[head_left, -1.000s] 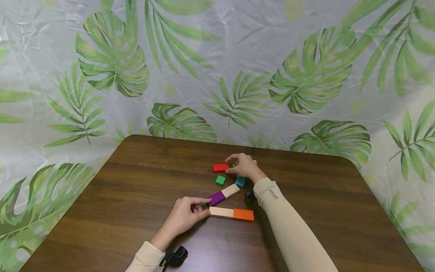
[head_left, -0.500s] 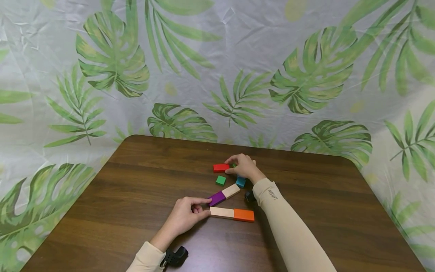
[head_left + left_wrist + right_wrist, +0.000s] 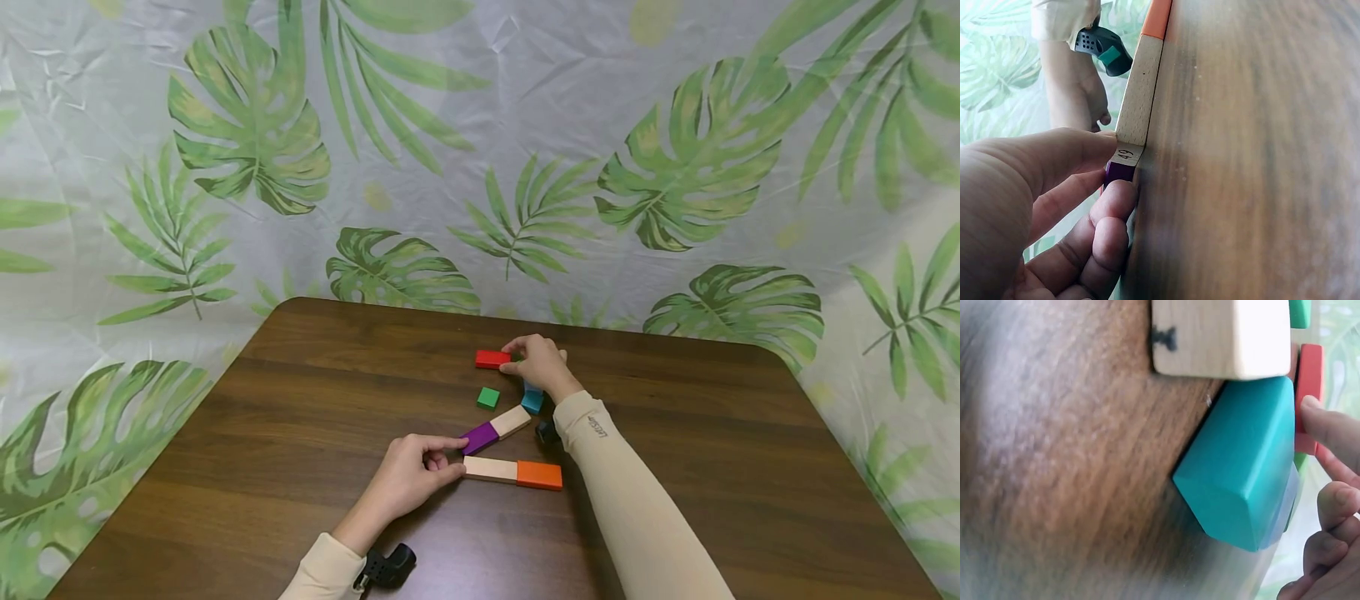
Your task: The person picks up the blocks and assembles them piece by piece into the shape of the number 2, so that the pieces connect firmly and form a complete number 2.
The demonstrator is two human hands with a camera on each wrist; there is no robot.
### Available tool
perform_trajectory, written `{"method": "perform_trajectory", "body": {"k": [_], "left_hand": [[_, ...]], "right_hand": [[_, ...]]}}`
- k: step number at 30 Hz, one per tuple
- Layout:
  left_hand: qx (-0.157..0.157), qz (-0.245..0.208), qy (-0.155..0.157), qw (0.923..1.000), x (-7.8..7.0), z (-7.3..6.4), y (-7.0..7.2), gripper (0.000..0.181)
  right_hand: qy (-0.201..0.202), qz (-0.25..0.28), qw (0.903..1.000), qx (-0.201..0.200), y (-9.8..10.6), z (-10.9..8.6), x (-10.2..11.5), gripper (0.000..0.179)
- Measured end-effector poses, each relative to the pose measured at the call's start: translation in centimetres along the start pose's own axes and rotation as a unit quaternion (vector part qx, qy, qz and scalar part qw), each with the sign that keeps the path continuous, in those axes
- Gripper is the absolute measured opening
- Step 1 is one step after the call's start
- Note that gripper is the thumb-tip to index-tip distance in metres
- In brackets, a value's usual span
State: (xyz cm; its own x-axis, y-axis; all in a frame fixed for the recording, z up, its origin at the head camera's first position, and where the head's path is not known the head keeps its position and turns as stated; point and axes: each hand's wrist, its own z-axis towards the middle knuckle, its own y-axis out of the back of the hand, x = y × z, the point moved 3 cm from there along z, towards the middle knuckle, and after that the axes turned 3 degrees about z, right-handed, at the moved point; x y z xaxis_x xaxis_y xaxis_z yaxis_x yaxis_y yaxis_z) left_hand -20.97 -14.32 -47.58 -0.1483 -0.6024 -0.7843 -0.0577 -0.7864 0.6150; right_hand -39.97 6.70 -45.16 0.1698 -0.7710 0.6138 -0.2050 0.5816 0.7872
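In the head view, my left hand (image 3: 408, 475) rests at the near corner of a V of blocks. Its forefinger is on the end of a purple block (image 3: 480, 437), and its thumb is on the end of a plain wooden block (image 3: 490, 469). The left wrist view shows both ends between thumb and fingers, with "49" on the wooden end. My right hand (image 3: 543, 367) pinches the right end of a red block (image 3: 492, 359) between thumb and forefinger. Beneath that hand lies a teal block (image 3: 532, 402), with a bluish piece (image 3: 1282, 509) partly hidden behind it.
An orange block (image 3: 539, 475) continues the lower row. Another plain wooden block (image 3: 511, 422) joins the purple one and meets the teal block. A small green block (image 3: 488, 397) lies inside the arrangement on the brown table (image 3: 300, 467). Leaf-patterned cloth (image 3: 525, 125) hangs behind.
My right hand has shifted the red block slightly away from me and to the right. The left hand and the other visible blocks stay essentially in place.
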Motion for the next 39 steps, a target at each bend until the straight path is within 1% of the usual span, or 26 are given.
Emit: {"method": "perform_trajectory", "body": {"k": [11,22,39], "left_hand": [[0.000,-0.002,0.002,1.0000,0.00,0.00,0.00,0.027],[0.000,0.000,0.003,1.0000,0.04,0.00,-0.05,0.027],[-0.003,0.004,0.000,1.0000,-0.10,-0.05,-0.08,0.027]], "right_hand": [[-0.006,-0.010,0.9999,0.004,-0.16,0.04,0.02,0.035],[0.004,-0.013,0.9999,0.007,0.04,-0.04,-0.17,0.029],[0.000,-0.022,0.9997,0.011,0.22,-0.17,-0.20,0.028]]}}
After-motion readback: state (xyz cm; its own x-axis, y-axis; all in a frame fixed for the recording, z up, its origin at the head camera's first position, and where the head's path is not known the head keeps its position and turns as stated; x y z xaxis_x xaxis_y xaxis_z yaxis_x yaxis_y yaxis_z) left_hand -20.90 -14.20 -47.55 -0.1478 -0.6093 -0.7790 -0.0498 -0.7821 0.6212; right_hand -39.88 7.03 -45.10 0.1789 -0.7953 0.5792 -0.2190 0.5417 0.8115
